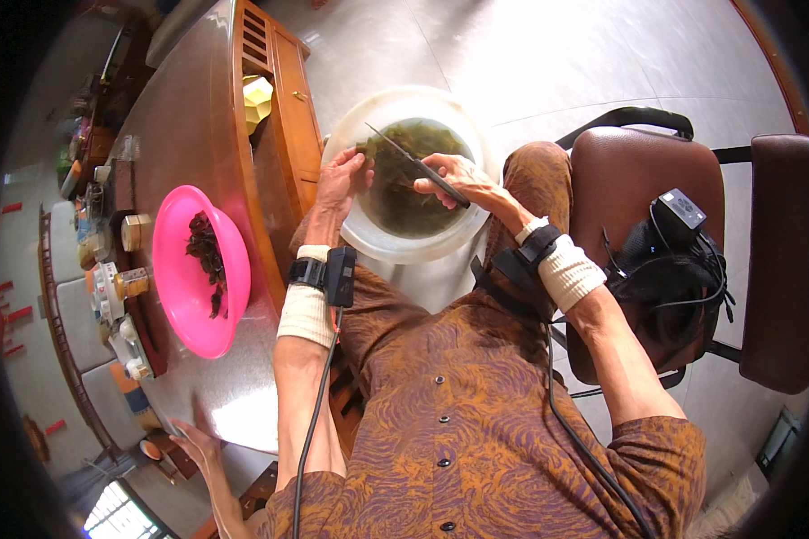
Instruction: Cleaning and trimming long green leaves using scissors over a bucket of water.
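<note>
A white plastic tub [411, 252] stands between the knees and holds murky liquid with green-brown leafy strips [421, 138] in it. Over its left rim, my left hand [342, 176] pinches a small green leafy piece [364, 146] between thumb and fingers. My right hand [460, 176] is wrapped around the handle of a black-handled knife [438, 183] above the tub. Its narrow blade points up and left, with the tip near the leafy piece; I cannot tell whether they touch.
To the left, a pink plastic basin [175, 296] with dark leafy pieces [205, 246] sits on a wooden table [175, 128]. A brown chair [640, 168] bearing a cabled device [681, 209] stands at right. Cables run along both forearms. Another person's hand [199, 441] shows at lower left.
</note>
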{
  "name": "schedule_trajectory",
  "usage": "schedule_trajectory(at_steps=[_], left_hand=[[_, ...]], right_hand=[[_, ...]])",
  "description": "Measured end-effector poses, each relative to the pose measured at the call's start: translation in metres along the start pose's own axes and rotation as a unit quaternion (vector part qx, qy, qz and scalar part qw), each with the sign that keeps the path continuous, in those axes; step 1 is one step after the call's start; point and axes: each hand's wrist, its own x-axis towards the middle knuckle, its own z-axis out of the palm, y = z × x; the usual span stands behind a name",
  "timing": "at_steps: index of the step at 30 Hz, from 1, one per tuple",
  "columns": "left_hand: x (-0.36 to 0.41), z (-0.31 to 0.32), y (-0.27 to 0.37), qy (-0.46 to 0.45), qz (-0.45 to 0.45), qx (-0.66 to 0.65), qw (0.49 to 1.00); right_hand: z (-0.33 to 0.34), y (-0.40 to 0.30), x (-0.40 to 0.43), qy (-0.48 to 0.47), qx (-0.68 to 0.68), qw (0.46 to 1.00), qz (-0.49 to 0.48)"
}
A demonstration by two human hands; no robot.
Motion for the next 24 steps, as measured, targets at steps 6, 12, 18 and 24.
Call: schedule_trajectory(at_steps=[6, 12, 18, 24], left_hand=[[0.005, 0.003, 0.002, 0.006, 0.027, -0.031, 0.999], [0.006, 0.002, 0.003, 0.008, 0.060, 0.048, 0.997], [0.007, 0.005, 0.012, -0.019, 0.059, 0.116, 0.991], [0.013, -0.007, 0.022, -0.057, 0.051, 0.181, 0.981]], right_hand=[[-0.001, 0.017, 0.006, -0.017, -0.104, 0.993, -0.061], [0.002, 0.014, 0.006, -0.012, -0.086, 0.993, -0.074], [0.002, 0.014, 0.006, 0.006, -0.098, 0.991, -0.088], [0.000, 0.014, 0.005, 0.009, -0.109, 0.989, -0.103]])
